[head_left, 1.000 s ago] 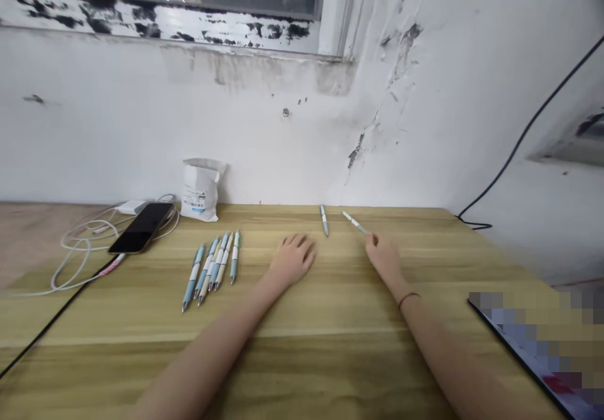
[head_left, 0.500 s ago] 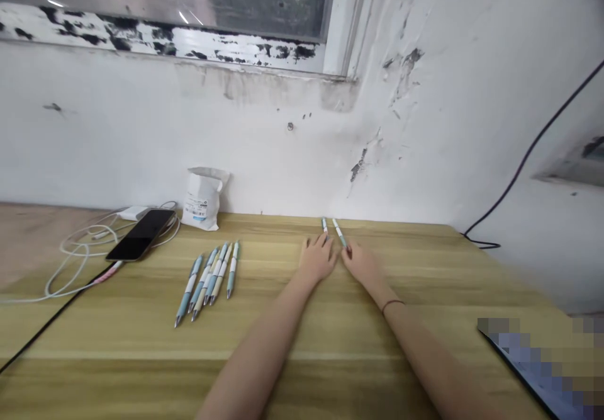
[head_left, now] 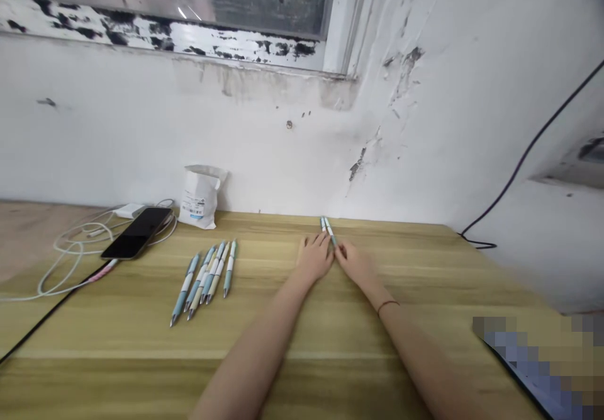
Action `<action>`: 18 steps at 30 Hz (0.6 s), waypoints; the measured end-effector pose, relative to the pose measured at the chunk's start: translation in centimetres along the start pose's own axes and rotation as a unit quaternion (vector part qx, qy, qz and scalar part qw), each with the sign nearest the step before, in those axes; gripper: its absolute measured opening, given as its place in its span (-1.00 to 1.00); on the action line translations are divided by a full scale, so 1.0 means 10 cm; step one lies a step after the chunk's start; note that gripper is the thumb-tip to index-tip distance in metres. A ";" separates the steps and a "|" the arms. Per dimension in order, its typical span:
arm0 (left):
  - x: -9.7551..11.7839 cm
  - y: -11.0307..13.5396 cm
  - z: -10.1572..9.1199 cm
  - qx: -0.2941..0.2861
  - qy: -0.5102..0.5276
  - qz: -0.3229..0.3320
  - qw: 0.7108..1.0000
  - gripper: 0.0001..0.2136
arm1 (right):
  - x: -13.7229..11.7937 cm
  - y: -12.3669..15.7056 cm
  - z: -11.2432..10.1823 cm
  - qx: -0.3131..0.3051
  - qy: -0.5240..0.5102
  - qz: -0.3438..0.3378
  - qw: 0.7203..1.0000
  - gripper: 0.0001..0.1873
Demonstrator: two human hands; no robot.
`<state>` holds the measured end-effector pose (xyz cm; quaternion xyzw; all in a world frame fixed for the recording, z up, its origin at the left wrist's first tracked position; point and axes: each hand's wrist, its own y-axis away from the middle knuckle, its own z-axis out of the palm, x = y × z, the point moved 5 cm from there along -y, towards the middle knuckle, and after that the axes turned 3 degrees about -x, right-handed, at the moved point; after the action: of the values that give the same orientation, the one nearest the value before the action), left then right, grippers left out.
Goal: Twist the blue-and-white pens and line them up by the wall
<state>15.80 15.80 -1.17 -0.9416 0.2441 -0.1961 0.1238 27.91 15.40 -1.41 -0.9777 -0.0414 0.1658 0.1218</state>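
Resting open and palm-down on the worktop (head_left: pixel 425 294), the left hand (head_left: pixel 315 257) and right hand (head_left: pixel 355 264) flank two pens (head_left: pixel 328 230) lying side by side near the far edge, touching their lower ends. A fanned group of pens (head_left: pixel 213 275) lies further left, then a phone (head_left: pixel 136 233).

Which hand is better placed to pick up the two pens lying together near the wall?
Probably the right hand: its fingertips reach the lower end of the two pens, while the left hand lies just beside them.
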 end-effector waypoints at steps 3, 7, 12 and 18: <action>0.00 0.00 0.00 0.001 0.001 0.001 1.000 -0.62 | -0.01 0.01 -0.02 0.002 -0.027 -0.011 1.000 -0.68; -0.01 0.00 0.00 0.009 0.001 -0.008 1.000 -0.60 | 0.00 0.00 -0.01 0.001 -0.036 -0.015 0.999 -0.68; -0.01 0.00 -0.01 0.018 0.002 -0.013 1.000 -0.61 | 0.00 -0.03 0.00 0.000 -0.067 -0.025 0.997 -0.69; -0.01 0.00 -0.03 0.019 0.000 -0.009 1.000 -0.63 | -0.02 -0.11 0.03 0.007 -0.108 -0.006 0.994 -0.70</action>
<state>15.60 15.74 -0.91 -0.9412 0.2316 -0.2019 0.1403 27.63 16.47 -1.37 -0.9531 -0.0587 0.2697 0.1243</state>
